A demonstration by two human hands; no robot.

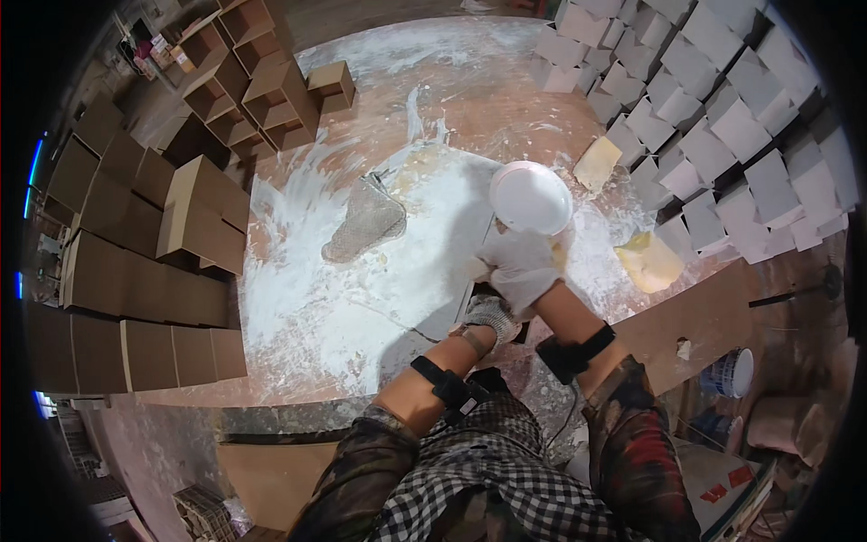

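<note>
Over on my far left, brown cardboard boxes (135, 271) stand stacked in rows, flaps closed, so I cannot tell what they hold; further up, a cluster of open-topped cardboard boxes (262, 81) shows dark insides, and nothing in them that I can make out. Moving across the table (379, 81), white powder (298, 298) is spread and smeared over the reddish-brown top, and a wire mesh scoop (366, 226) lies on its side in the thick of it, well clear of both my hands. Now my left hand (490, 316), in a grey knit glove, is down low at the near edge of a dark mould (465, 307) dusted white; the fingers curl against it, but whether they truly clamp it I cannot tell. Just beside and above, my right hand (521, 266), in a powder-caked white glove, is closed around something pale; it is hidden by the glove. Touching the top of that hand sits a round white bowl (530, 197), its inside plain white and smooth. Further right, two pale yellow blocks (648, 260) lie on the powder, and beyond them white cast blocks (722, 117) are packed in slanted rows. Down at lower right, off the table, a white bucket (730, 372) stands, its contents out of sight
</note>
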